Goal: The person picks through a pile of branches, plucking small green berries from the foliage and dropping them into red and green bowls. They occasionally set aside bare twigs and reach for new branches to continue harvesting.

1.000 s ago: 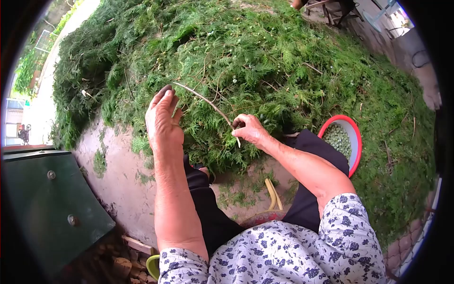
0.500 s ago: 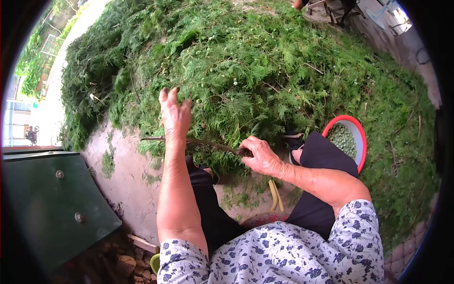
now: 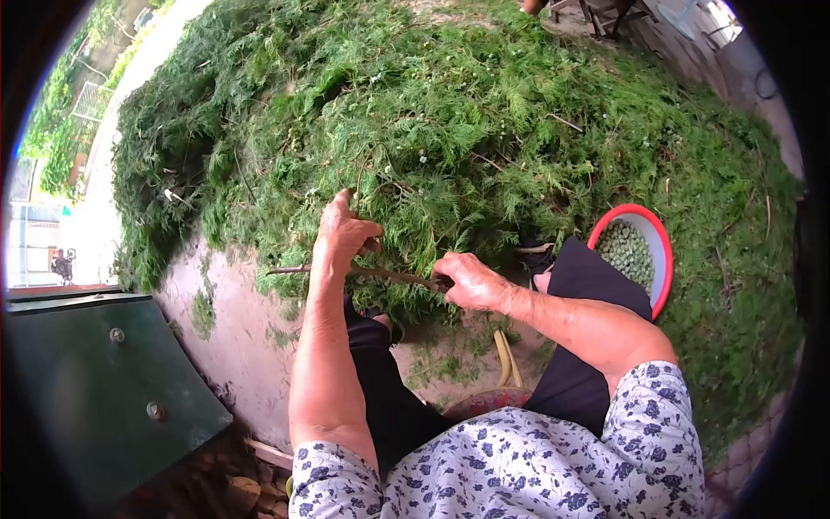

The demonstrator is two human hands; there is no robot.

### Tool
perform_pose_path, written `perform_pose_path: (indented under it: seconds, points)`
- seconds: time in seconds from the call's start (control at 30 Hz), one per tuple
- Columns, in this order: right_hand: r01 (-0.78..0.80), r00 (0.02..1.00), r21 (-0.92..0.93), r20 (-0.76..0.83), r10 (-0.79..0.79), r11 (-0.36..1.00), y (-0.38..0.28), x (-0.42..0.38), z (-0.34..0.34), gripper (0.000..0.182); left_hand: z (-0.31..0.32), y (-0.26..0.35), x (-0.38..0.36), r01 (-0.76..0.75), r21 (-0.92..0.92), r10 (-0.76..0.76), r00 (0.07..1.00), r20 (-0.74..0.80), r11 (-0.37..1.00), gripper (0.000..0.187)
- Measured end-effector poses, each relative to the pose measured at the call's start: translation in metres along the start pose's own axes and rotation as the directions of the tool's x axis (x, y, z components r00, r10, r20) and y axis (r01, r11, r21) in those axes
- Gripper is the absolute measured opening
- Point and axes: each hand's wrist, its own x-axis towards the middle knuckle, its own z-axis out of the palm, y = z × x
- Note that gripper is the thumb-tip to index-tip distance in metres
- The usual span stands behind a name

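Note:
My right hand (image 3: 469, 280) is wrapped round the end of a brown branch (image 3: 389, 274), which stretches leftward beneath my left wrist. Farther out, my left hand (image 3: 346, 228) has its fingers bent together at the near side of the green foliage (image 3: 415, 130); a thin twig rises by its fingertips, and whether it grips this twig is hard to make out. Beside my right knee stands a red-rimmed bowl (image 3: 667, 259) with many small green cones or berries (image 3: 626, 253) inside.
A dark green panel with bolts (image 3: 95, 381) fills the lower left. Between my legs are a red seat (image 3: 493, 401) and two yellowish curved pieces (image 3: 505, 359). Leafy cuttings spread over the ground ahead and to the right. Wooden furniture (image 3: 609, 17) stands at the top right.
My left hand has moved slightly right and down, and its spread fingers have closed together. My right hand still holds the branch in nearly the same place.

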Motion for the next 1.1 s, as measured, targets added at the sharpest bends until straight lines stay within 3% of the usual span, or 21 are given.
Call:
perform_pose_path:
  seconds: [0.07, 0.13, 0.17, 0.2, 0.23, 0.3, 0.33, 0.37, 0.43, 0.47, 0.57, 0.67, 0.73, 0.77, 0.8, 0.83, 0.87, 0.93, 1.0, 1.03, 1.1]
  points:
    - [-0.05, 0.998, 0.047, 0.044, 0.048, 0.998, 0.004, 0.009, -0.005, 0.035, -0.004, -0.005, 0.005, -0.017, -0.03, 0.017, 1.0, 0.016, 0.999, 0.056]
    - [-0.102, 0.995, 0.04, 0.01, 0.102, 0.994, 0.0, 0.015, -0.007, 0.033, -0.003, -0.003, -0.001, -0.046, -0.179, 0.045, 0.999, -0.008, 0.983, 0.034]
    - [-0.151, 0.988, 0.037, -0.016, 0.152, 0.988, -0.003, 0.018, -0.009, 0.033, -0.003, 0.0, -0.005, -0.051, -0.179, 0.05, 0.999, -0.006, 0.983, 0.034]
    - [-0.119, 0.993, -0.138, -0.005, 0.119, 0.983, -0.012, 0.018, -0.016, 0.035, -0.004, 0.003, -0.009, -0.066, -0.243, 0.066, 0.998, -0.01, 0.968, 0.03]
    - [-0.117, 0.993, -0.14, -0.009, 0.117, 0.983, -0.017, 0.018, -0.022, 0.035, -0.006, 0.006, -0.014, -0.082, -0.306, 0.081, 0.997, -0.016, 0.948, 0.026]
    - [0.054, 0.998, -0.345, 0.031, -0.046, 0.937, -0.023, 0.021, -0.03, 0.036, -0.007, 0.007, -0.02, -0.124, -0.293, 0.122, 0.992, -0.028, 0.948, 0.018]
    - [0.031, 0.996, -0.146, 0.083, -0.019, 0.989, -0.021, 0.029, -0.031, 0.033, -0.008, 0.005, -0.022, -0.178, -0.353, 0.181, 0.983, -0.026, 0.919, 0.015]
    - [-0.132, 0.978, 0.121, 0.175, 0.11, 0.984, -0.022, 0.032, -0.039, 0.03, -0.009, 0.004, -0.024, -0.23, -0.412, 0.24, 0.97, -0.028, 0.882, 0.013]
    - [-0.139, 0.99, 0.439, 0.04, 0.136, 0.888, -0.008, 0.038, -0.029, 0.027, -0.012, 0.007, -0.031, -0.257, -0.42, 0.269, 0.963, -0.032, 0.871, 0.01]
    - [-0.138, 0.99, 0.435, 0.035, 0.136, 0.89, -0.005, 0.04, -0.029, 0.027, -0.011, 0.007, -0.032, -0.276, -0.462, 0.293, 0.955, -0.036, 0.843, 0.01]
    - [-0.027, 0.966, 0.682, -0.171, 0.195, 0.731, -0.024, 0.043, -0.045, 0.034, -0.008, 0.006, -0.035, -0.292, -0.536, 0.336, 0.942, -0.016, 0.792, 0.009]
    - [-0.012, 0.958, 0.649, -0.21, 0.194, 0.761, -0.04, 0.044, -0.057, 0.036, -0.004, 0.007, -0.039, -0.323, -0.586, 0.39, 0.921, -0.014, 0.743, 0.008]
    - [0.147, 0.83, 0.092, -0.553, -0.073, 0.985, -0.042, 0.048, -0.06, 0.043, -0.001, 0.007, -0.04, -0.311, -0.551, 0.38, 0.925, 0.012, 0.774, 0.007]
    - [0.147, 0.83, 0.09, -0.553, -0.074, 0.985, -0.045, 0.048, -0.065, 0.043, 0.001, 0.008, -0.04, -0.299, -0.514, 0.368, 0.929, 0.036, 0.804, 0.007]
    - [0.213, 0.923, 0.558, -0.384, 0.022, 0.802, -0.051, 0.048, -0.072, 0.046, 0.003, 0.009, -0.042, -0.303, -0.494, 0.37, 0.928, 0.042, 0.815, 0.007]
    - [0.154, 0.984, 0.892, -0.177, 0.016, 0.424, -0.053, 0.049, -0.078, 0.049, 0.005, 0.007, -0.041, -0.275, -0.479, 0.353, 0.932, 0.079, 0.834, 0.009]
    - [0.113, 0.994, 0.979, -0.112, -0.017, 0.168, -0.051, 0.052, -0.081, 0.05, 0.008, 0.002, -0.037, -0.336, -0.398, 0.392, 0.918, 0.064, 0.853, 0.009]
    - [0.121, 0.992, 0.989, -0.123, 0.021, 0.085, -0.052, 0.053, -0.085, 0.047, 0.013, -0.001, -0.034, -0.393, -0.314, 0.43, 0.901, 0.056, 0.864, 0.01]
    - [0.13, 0.99, 0.989, -0.126, 0.07, -0.066, -0.053, 0.053, -0.086, 0.034, 0.017, 0.003, -0.036, -0.479, 0.016, 0.478, 0.876, 0.064, 0.877, 0.013]
    - [0.13, 0.99, 0.989, -0.125, 0.07, -0.066, -0.051, 0.052, -0.085, 0.034, 0.018, 0.003, -0.036, -0.479, 0.016, 0.478, 0.876, 0.063, 0.877, 0.013]
    - [0.128, 0.976, 0.98, -0.152, 0.155, 0.152, -0.047, 0.049, -0.083, 0.026, 0.019, 0.003, -0.035, -0.49, 0.139, 0.463, 0.866, 0.187, 0.86, 0.018]
